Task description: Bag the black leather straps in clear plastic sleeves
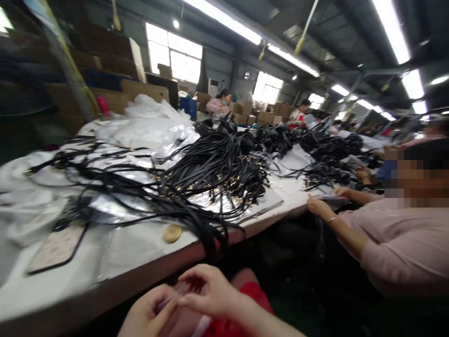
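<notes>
Both of my hands are together below the table's front edge, above my lap. My left hand (150,309) is closed, with thumb and fingers pinched. Its fingertips meet those of my right hand (212,290), whose fingers are curled in a pinch too. Something thin and pale shows between them, perhaps clear plastic, too blurred to name. On the table just beyond lies a bundle of black straps (206,229), its ends hanging over the edge. A round gold-coloured disc (172,232) lies left of those ends.
A large heap of black straps with gold-coloured metal fittings (217,164) covers the table's middle. Clear plastic bags (150,121) are piled behind. A phone in a patterned case (58,245) lies at left. On the right, a co-worker in pink (407,234) handles clear plastic.
</notes>
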Demonstrator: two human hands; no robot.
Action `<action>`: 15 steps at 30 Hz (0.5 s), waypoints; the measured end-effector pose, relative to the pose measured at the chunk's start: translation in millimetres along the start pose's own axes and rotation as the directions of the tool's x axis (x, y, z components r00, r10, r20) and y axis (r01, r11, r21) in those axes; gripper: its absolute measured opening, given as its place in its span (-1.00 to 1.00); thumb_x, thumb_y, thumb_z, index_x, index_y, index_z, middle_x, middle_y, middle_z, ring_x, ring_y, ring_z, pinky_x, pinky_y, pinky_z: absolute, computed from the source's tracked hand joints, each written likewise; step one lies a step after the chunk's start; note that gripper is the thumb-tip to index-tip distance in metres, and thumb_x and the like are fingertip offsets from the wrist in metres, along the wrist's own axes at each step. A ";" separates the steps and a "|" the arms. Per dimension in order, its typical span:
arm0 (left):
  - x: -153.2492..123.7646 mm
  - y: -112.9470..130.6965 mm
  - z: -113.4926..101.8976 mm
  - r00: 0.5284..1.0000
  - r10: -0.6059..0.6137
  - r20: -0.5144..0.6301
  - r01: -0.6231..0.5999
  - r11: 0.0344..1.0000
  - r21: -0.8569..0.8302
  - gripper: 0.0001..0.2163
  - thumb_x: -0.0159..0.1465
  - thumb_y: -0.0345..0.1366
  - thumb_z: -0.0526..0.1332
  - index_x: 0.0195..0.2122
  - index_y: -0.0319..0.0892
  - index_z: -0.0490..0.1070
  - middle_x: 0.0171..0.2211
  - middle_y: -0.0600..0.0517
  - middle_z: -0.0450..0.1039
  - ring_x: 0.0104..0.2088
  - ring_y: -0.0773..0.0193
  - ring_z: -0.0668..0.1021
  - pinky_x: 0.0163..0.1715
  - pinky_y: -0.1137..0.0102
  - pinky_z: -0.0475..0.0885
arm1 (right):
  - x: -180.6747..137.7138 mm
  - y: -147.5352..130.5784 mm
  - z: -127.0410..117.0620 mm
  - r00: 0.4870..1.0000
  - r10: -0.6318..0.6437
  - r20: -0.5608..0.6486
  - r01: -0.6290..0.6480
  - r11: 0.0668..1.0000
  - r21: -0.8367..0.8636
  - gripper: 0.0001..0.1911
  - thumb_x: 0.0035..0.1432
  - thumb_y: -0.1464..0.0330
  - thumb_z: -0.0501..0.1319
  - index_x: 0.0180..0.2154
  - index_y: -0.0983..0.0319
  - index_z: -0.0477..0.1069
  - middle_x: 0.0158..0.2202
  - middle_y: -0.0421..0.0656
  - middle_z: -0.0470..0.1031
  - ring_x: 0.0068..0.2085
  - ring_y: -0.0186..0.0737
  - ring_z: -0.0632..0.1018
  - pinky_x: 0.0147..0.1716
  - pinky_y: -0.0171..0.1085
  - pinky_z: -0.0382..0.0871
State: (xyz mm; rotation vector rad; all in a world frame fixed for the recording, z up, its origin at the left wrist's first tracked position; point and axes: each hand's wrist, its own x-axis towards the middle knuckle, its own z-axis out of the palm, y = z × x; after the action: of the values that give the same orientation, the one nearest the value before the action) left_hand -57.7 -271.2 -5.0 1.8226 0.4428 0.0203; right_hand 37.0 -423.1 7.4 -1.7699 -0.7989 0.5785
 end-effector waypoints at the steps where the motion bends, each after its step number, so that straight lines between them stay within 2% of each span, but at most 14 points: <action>1: -4.9 2.2 -0.4 1.000 0.000 -0.003 0.000 1.000 0.026 -0.54 0.05 0.18 0.27 -0.65 -0.13 0.36 -0.60 0.08 0.40 -0.49 0.23 0.41 -0.43 0.39 0.36 | 1.2 -1.4 -0.6 0.999 -0.045 0.029 0.046 0.999 -0.012 -0.65 0.01 0.17 0.38 -0.17 0.21 0.61 -0.28 -0.12 0.60 -0.30 -0.17 0.57 -0.23 -0.26 0.46; 3: -13.2 2.9 1.0 1.000 -0.004 -0.003 0.004 1.000 0.025 -0.63 0.14 0.00 0.26 -0.64 -0.17 0.34 -0.58 0.07 0.39 -0.48 0.27 0.39 -0.43 0.41 0.30 | 5.4 0.1 -1.3 0.996 -0.092 0.014 0.093 0.992 -0.081 -0.81 0.13 0.24 0.30 -0.26 0.18 0.62 -0.31 -0.14 0.61 -0.28 -0.17 0.58 -0.22 -0.26 0.46; 6: -20.9 -6.2 3.5 0.998 -0.049 -0.045 0.050 0.999 0.015 -0.76 0.15 -0.19 0.27 -0.58 -0.21 0.42 -0.53 0.03 0.44 -0.45 0.28 0.42 -0.39 0.42 0.29 | 23.4 12.5 -2.8 0.993 -0.109 -0.037 0.106 0.990 -0.091 -0.82 0.20 0.26 0.25 -0.25 0.16 0.59 -0.28 -0.08 0.60 -0.24 -0.09 0.58 -0.18 -0.17 0.46; 8: -25.9 -13.5 3.5 0.995 -0.073 -0.063 0.073 0.997 0.009 -0.80 0.15 -0.24 0.29 -0.54 -0.23 0.48 -0.49 0.01 0.48 -0.42 0.27 0.45 -0.36 0.41 0.30 | 43.1 21.7 -2.9 0.987 -0.140 -0.084 0.129 0.984 -0.120 -0.81 0.17 0.23 0.27 -0.22 0.14 0.58 -0.21 -0.04 0.57 -0.15 0.00 0.55 -0.04 -0.06 0.41; 12: -35.6 -19.4 2.2 0.989 -0.123 -0.088 0.119 0.992 -0.040 -0.82 0.13 -0.24 0.33 -0.52 -0.25 0.54 -0.48 0.00 0.53 -0.42 0.27 0.49 -0.34 0.41 0.32 | 84.8 31.5 1.8 0.963 -0.224 -0.148 0.183 0.951 -0.248 -0.61 0.07 0.21 0.33 -0.04 0.15 0.53 0.11 0.04 0.41 0.16 0.18 0.35 0.25 0.12 0.06; 15: -38.1 -20.3 0.2 0.987 -0.131 -0.096 0.122 0.988 -0.094 -0.82 0.12 -0.23 0.34 -0.51 -0.25 0.56 -0.48 0.00 0.54 -0.42 0.27 0.50 -0.35 0.41 0.33 | 107.7 35.9 7.8 0.953 -0.279 -0.115 0.222 0.905 -0.362 -0.59 0.05 0.25 0.32 -0.02 0.15 0.53 0.26 0.01 0.27 0.29 0.23 0.18 0.29 0.17 -0.10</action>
State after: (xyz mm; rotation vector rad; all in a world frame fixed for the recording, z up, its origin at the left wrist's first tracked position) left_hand -98.8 -278.6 -15.8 1.7088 0.6196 0.0451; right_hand 110.9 -345.0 -29.6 -1.9597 -1.0410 0.1189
